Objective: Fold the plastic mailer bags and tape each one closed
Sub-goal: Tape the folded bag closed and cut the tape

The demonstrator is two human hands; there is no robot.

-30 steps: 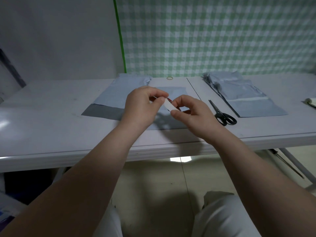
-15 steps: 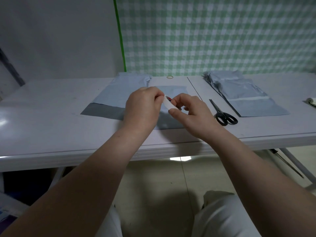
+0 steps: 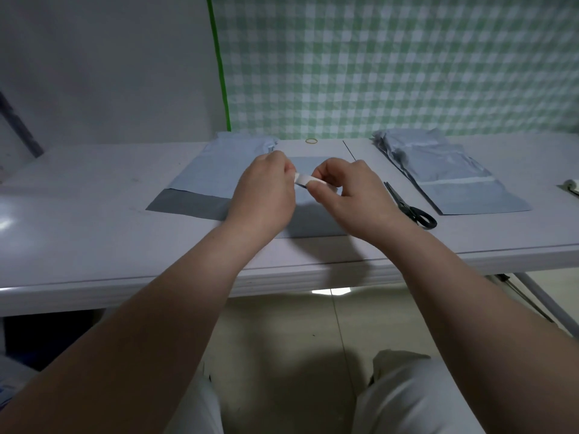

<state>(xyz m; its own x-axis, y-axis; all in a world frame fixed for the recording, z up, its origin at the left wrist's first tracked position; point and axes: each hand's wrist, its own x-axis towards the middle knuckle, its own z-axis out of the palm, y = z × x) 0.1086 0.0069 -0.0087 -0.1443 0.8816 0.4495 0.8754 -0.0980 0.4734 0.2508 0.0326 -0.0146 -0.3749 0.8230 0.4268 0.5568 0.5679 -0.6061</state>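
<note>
- The left hand (image 3: 266, 191) and right hand (image 3: 355, 195) are each pinching one end of a short white tape strip (image 3: 308, 180), holding it over the folded mailer bag (image 3: 313, 222) lying mid-way along the table (image 3: 78, 220)
- The strip may be curling onto itself or sticking to the fingers before reaching the bag
- Nothing is pressing the bag, so its fold could be springing open
- The hands are hiding the fold line; the tape's sticky side is proving impossible to tell

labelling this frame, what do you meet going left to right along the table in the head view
flat mailer bag → left hand → tape strip pinched by both hands → right hand → scissors → pile of mailer bags → white object at the right edge
</note>
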